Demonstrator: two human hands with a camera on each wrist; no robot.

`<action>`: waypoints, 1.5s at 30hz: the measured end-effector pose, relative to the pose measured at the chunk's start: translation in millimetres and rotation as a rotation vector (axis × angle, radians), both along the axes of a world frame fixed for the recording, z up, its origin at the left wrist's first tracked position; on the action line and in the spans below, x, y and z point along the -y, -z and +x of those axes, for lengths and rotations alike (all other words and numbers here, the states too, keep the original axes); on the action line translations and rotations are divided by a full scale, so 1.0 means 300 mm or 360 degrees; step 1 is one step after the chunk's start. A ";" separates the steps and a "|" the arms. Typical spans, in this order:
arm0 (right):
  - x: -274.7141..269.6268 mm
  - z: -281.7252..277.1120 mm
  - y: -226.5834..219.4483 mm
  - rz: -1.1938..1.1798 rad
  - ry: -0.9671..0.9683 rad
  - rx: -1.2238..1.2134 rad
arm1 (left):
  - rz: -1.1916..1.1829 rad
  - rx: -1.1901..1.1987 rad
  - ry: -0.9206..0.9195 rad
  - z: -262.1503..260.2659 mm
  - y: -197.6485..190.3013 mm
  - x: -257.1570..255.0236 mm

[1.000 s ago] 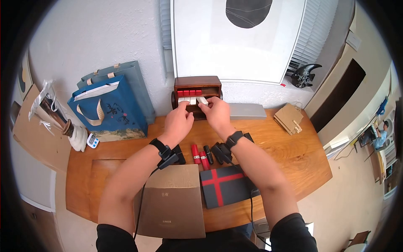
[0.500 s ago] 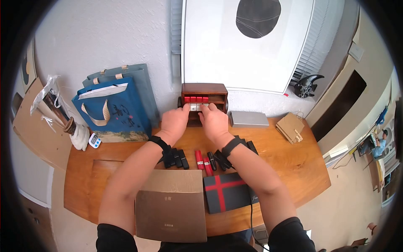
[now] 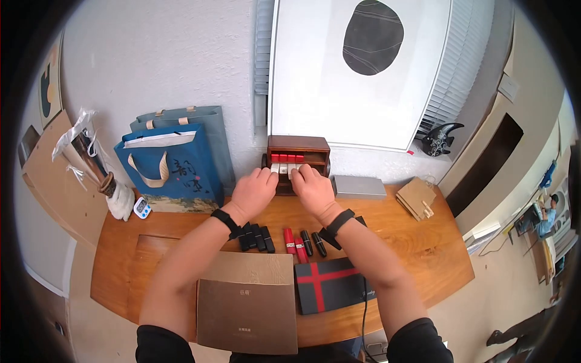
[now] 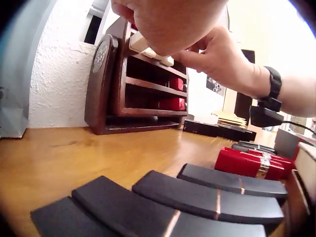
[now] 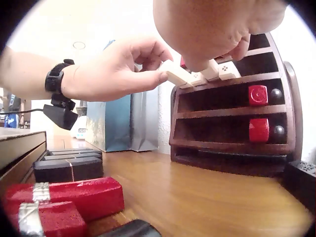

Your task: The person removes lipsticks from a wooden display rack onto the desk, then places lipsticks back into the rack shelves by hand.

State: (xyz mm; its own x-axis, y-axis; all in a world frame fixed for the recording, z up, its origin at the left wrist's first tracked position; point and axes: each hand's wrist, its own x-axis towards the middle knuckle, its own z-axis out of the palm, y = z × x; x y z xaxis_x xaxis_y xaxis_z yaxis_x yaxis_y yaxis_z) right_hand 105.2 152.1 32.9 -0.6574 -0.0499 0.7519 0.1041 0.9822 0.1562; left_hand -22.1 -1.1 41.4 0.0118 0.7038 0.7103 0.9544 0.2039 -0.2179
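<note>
A dark wooden lipstick rack [image 3: 299,143] with several shelves stands against the wall. White square lipstick tubes [image 3: 282,168] lie side by side on one shelf, below a row of red lipstick tubes [image 3: 287,158]. At the row's left end, my left hand [image 3: 255,190] pinches a white lipstick tube [image 5: 175,74] between thumb and fingers. My right hand [image 3: 313,190] has curled fingers at the right part of the row, on another white lipstick tube [image 5: 211,70]. Farther down, red tubes [image 5: 258,95] sit near black ones [image 5: 278,131] at the right side.
Black tubes [image 3: 257,238], red tubes [image 3: 289,241] and dark tubes [image 3: 307,243] lie before the rack. Nearest me are a brown box [image 3: 246,314] and a black box with red ribbon [image 3: 336,281]. Blue bags [image 3: 172,175] stand left, a silver box [image 3: 360,187] right.
The white tube in my right hand was tilted and now sits in line with the row. My left hand has come up to the row's left end. The head view has shifted.
</note>
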 end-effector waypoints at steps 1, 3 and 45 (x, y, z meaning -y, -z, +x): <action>0.002 0.020 -0.016 -0.0003 0.0004 -0.0005 | -0.0009 0.0036 0.0002 0.017 -0.014 0.021; 0.015 0.063 -0.047 -0.0053 -0.0165 -0.0078 | -0.0027 0.0076 -0.0003 0.056 -0.049 0.069; 0.020 -0.108 0.060 -0.2792 -0.0273 -0.0529 | 0.0518 0.3334 0.0306 0.006 0.018 -0.119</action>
State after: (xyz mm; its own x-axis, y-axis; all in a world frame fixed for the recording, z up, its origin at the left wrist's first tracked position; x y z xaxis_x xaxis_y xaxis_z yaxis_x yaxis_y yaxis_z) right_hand 72.8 146.2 14.8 -0.5569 0.8265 0.0822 -0.1998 -0.0372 -0.9791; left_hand -20.4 34.7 36.0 -0.7220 0.6705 -0.1707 -0.3159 -0.1000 0.9435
